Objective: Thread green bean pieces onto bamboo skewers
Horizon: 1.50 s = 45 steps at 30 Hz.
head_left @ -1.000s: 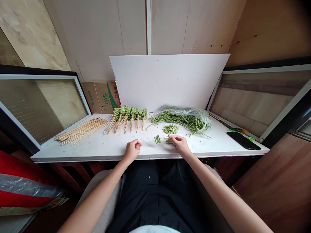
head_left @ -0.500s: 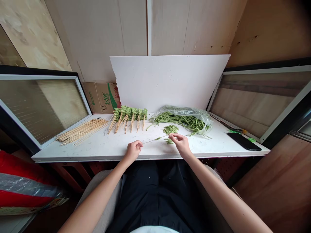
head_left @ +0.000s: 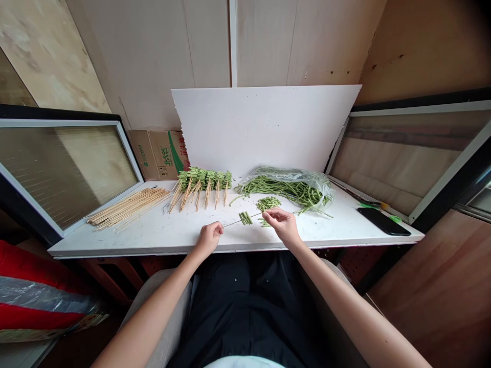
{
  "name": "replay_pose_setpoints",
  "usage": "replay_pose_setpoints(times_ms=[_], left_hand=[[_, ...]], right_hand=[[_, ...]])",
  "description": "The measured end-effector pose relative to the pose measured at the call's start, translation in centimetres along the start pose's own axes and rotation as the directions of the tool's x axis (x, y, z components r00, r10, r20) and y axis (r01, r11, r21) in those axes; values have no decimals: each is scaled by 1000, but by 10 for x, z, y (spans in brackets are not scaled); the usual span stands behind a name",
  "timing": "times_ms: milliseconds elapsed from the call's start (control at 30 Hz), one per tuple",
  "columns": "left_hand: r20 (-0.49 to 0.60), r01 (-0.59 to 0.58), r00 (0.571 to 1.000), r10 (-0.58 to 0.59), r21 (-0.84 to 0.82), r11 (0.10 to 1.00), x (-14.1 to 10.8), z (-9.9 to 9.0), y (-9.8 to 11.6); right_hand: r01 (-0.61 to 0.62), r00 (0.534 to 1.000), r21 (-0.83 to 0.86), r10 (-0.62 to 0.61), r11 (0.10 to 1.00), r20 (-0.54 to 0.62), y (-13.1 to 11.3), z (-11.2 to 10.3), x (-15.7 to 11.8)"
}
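A thin skewer [head_left: 230, 223] spans between my hands above the white tabletop, with several short green bean pieces [head_left: 245, 218] threaded on it. My left hand [head_left: 211, 236] is closed round its left end. My right hand [head_left: 281, 223] pinches the skewer's right end with thumb and fingertips. Just behind my right hand lies a pile of cut bean pieces [head_left: 268, 203], and a few more pieces [head_left: 264, 223] show beside its fingers. Farther back, long green beans [head_left: 291, 190] lie partly in a clear plastic bag [head_left: 307, 177].
Bare skewers [head_left: 128, 207] lie at the left of the white table [head_left: 153, 241]. Filled bean skewers [head_left: 205, 179] are stacked at the back, near a cardboard box [head_left: 157, 153]. A black phone [head_left: 383, 221] lies at the right, by a green item [head_left: 395, 219].
The bean pieces on the skewer have turned from edge-on to a visible row of upright, slanting pieces. Both hands keep their grips, nearly in place.
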<state>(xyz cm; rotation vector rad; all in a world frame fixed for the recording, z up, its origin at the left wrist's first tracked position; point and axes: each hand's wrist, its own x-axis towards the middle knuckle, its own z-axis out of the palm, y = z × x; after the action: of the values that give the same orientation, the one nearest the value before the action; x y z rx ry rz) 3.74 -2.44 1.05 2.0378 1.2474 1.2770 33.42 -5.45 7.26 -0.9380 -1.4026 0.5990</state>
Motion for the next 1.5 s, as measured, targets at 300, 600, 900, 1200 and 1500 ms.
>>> replay_pose_setpoints(times_ms=[300, 600, 900, 1200, 1500], left_hand=[[39, -10, 999, 11, -28, 1000, 0, -1, 6], [-51, 31, 998, -40, -174, 984, -2, 6, 15], [-72, 1, 997, -12, -150, 989, -2, 4, 7], [12, -43, 999, 44, -71, 997, -3, 2, 9], [16, -51, 999, 52, -61, 997, -2, 1, 7]], right_hand=[[45, 997, -33, -43, 998, 64, -6, -7, 7], [-168, 981, 79, 174, 983, -88, -6, -11, 13], [38, 998, 1, -38, 999, 43, -11, -5, 11], [158, 984, -112, -148, 981, 96, -23, 20, -9], [97, 978, -49, -85, 994, 192, -24, 19, -7]])
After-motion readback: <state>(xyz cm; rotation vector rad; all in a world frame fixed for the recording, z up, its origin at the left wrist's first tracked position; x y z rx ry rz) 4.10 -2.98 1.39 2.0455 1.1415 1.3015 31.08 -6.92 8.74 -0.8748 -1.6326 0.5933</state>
